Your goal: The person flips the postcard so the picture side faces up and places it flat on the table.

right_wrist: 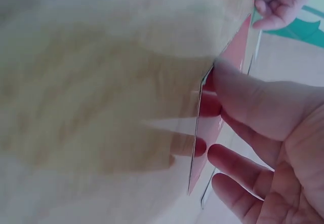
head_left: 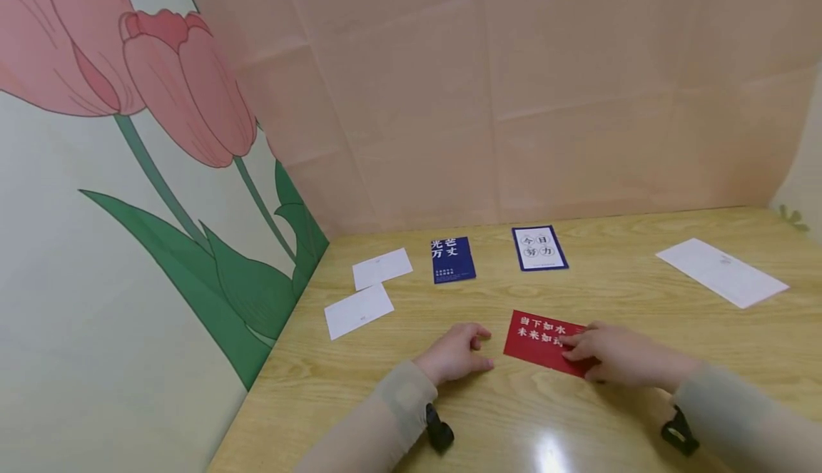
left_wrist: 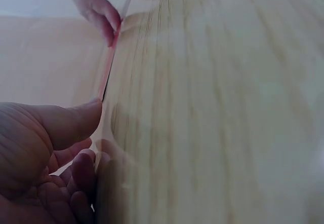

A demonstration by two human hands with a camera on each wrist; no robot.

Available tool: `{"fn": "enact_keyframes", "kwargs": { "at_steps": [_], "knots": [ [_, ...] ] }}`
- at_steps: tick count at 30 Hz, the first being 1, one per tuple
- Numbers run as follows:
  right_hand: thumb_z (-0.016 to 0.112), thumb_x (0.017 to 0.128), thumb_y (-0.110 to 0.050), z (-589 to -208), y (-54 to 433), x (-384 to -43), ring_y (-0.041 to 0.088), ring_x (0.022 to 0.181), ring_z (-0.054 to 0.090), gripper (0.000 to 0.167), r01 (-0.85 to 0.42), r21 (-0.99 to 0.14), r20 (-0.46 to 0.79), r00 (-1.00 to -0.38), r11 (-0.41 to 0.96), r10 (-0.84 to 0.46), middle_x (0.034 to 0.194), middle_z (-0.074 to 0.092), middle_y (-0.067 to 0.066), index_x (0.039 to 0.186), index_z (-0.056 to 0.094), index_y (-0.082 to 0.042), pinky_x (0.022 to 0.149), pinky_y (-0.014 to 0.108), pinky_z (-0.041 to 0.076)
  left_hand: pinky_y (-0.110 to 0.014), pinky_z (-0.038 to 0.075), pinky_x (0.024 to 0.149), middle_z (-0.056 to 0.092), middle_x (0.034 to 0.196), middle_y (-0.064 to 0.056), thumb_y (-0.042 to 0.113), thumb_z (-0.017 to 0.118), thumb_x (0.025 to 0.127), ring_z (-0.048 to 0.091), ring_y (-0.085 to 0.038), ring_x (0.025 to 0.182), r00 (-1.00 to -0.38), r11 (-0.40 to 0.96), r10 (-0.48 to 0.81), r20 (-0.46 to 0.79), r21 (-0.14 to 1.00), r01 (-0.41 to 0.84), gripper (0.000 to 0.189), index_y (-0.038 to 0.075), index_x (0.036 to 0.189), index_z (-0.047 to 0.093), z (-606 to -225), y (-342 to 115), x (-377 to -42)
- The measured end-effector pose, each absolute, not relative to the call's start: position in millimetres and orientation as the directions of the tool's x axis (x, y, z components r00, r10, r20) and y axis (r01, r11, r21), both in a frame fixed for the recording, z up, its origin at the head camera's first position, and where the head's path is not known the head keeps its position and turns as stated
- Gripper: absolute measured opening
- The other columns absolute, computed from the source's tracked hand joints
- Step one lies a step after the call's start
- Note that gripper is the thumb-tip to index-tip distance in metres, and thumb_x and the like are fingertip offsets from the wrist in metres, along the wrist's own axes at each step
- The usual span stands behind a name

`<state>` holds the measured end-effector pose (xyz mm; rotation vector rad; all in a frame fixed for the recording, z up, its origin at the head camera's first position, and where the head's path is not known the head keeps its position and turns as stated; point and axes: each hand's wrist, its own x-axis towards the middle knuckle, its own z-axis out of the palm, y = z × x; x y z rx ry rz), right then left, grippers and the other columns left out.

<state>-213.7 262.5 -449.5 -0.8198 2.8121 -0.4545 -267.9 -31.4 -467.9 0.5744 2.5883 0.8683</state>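
Low and right of centre in the head view, the right hand (head_left: 623,353) pinched the red card (head_left: 536,350) by its lower edge; the left hand (head_left: 453,354), fingers parted, held nothing. That one-sided grip could have creased or swivelled the thin card.

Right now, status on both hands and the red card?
Right hand touching right end of red card. Left hand beside its left end, not touching. Nothing seen in between.
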Motion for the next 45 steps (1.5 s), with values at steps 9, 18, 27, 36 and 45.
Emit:
{"fn": "enact_keyframes", "kwargs": {
  "at_steps": [9, 18, 27, 36, 45],
  "knots": [
    [0.077, 0.079, -0.016, -445, 277, -220, 0.032, 0.108, 0.06, 0.034, -0.454, -0.268, -0.092, -0.866, 0.85, -0.492, 0.119, 0.066, 0.004, 0.113, 0.073, -0.015, 0.09, 0.056, 0.045, -0.029, 0.043, 0.081, 0.055, 0.095, 0.005, 0.032, 0.073, 0.085, 0.051, -0.011, 0.086, -0.876, 0.695, 0.443, -0.189, 0.69, 0.203, 0.043, 0.017, 0.123, 0.061, -462, -43, -272],
    [0.074, 0.081, -0.01, -443, 295, -221, 0.036, 0.104, 0.061, 0.03, -0.428, -0.232, -0.077, -0.887, 0.873, -0.455, 0.11, 0.069, 0.007, 0.111, 0.072, -0.011, 0.088, 0.06, 0.045, -0.038, 0.045, 0.086, 0.056, 0.102, 0.0, 0.033, 0.064, 0.092, 0.052, -0.017, 0.091, -0.913, 0.729, 0.386, -0.133, 0.651, 0.214, 0.042, 0.01, 0.127, 0.059, -453, -76, -287],
    [0.071, 0.084, -0.012, -442, 309, -221, 0.044, 0.11, 0.055, 0.033, -0.332, -0.267, -0.13, -0.918, 0.905, -0.376, 0.118, 0.063, 0.016, 0.117, 0.068, -0.01, 0.088, 0.065, 0.04, -0.044, 0.043, 0.092, 0.053, 0.112, -0.013, 0.028, 0.065, 0.091, 0.052, -0.026, 0.102, -0.956, 0.796, 0.287, -0.063, 0.57, 0.202, 0.045, 0.002, 0.126, 0.058, -449, -127, -299],
    [0.07, 0.084, -0.012, -446, 317, -227, 0.042, 0.105, 0.058, 0.031, -0.327, -0.218, -0.13, -0.924, 0.919, -0.36, 0.117, 0.064, 0.017, 0.115, 0.069, -0.008, 0.085, 0.063, 0.043, -0.052, 0.033, 0.104, 0.045, 0.138, -0.022, 0.038, 0.062, 0.092, 0.04, -0.039, 0.129, -0.988, 0.912, 0.114, -0.105, 0.405, 0.062, 0.058, -0.001, 0.134, 0.051, -448, -172, -311],
    [0.073, 0.083, -0.022, -451, 319, -230, 0.046, 0.108, 0.056, 0.043, -0.322, -0.193, -0.109, -0.932, 0.927, -0.346, 0.121, 0.061, 0.022, 0.121, 0.064, -0.003, 0.085, 0.064, 0.042, -0.051, 0.023, 0.111, 0.034, 0.149, -0.023, 0.044, 0.054, 0.094, 0.029, -0.041, 0.137, -0.961, 0.933, 0.104, -0.258, 0.359, 0.005, 0.066, -0.002, 0.141, 0.044, -450, -186, -307]
  ]
}}
